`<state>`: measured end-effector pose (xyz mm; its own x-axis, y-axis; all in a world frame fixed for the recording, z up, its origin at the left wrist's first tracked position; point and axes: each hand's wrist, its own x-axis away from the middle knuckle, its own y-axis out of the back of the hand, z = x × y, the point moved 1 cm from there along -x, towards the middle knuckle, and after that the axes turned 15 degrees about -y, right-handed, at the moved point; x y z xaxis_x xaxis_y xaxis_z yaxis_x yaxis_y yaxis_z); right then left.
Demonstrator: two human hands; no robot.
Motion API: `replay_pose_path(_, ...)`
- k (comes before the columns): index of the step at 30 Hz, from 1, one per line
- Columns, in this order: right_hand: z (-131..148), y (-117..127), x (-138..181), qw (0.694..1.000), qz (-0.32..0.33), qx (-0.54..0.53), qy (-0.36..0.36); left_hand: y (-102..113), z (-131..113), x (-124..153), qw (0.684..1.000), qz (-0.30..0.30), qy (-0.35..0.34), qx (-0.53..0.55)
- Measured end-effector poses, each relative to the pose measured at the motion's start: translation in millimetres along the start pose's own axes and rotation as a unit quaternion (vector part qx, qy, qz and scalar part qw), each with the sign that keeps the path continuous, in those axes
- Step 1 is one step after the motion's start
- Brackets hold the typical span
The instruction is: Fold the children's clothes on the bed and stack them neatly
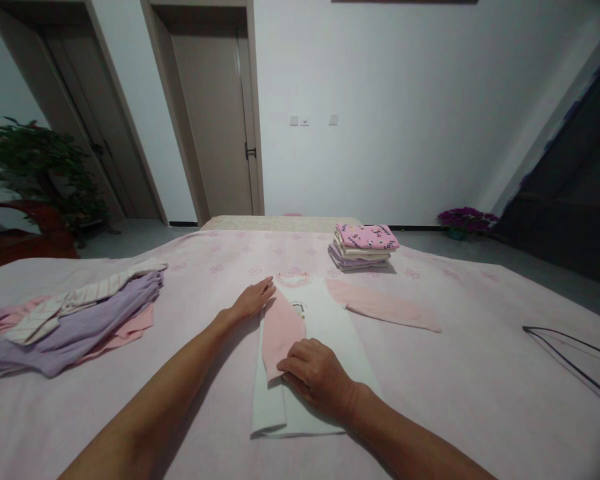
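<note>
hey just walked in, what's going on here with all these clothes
A person is handling a white shirt with pink sleeves, laid out on a pink cover. The left hand rests by the shoulder, and the right hand is at the cuff of one sleeve, which lies folded over the front. The other sleeve is stretched out to the right. A neat stack of folded clothes sits beyond it, with a loose pile to the left.

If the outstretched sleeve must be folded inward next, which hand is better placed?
Probably the right hand: it is nearer the cuff of the outstretched sleeve, though it touches the end of the folded sleeve. The left hand is farther, at the opposite shoulder of the shirt.
</note>
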<state>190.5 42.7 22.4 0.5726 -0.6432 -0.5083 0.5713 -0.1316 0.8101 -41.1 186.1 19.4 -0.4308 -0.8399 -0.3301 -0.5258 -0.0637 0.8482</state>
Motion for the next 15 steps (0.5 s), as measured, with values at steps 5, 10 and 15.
replay_pose_path(5,0.2,-0.2,-1.4,1.0,-0.005,0.006,0.017,-13.3,11.7,-5.4,0.999,0.009,0.018,-0.025)
replay_pose_path(10,0.7,-5.7,-2.5,0.999,-0.021,0.001,0.036,-21.6,15.8,-5.6,0.998,0.011,0.013,-0.061)
replay_pose_path(15,5.4,-3.5,-3.2,0.999,0.002,0.005,0.048,-18.2,6.9,-6.7,0.994,0.004,0.02,-0.107)
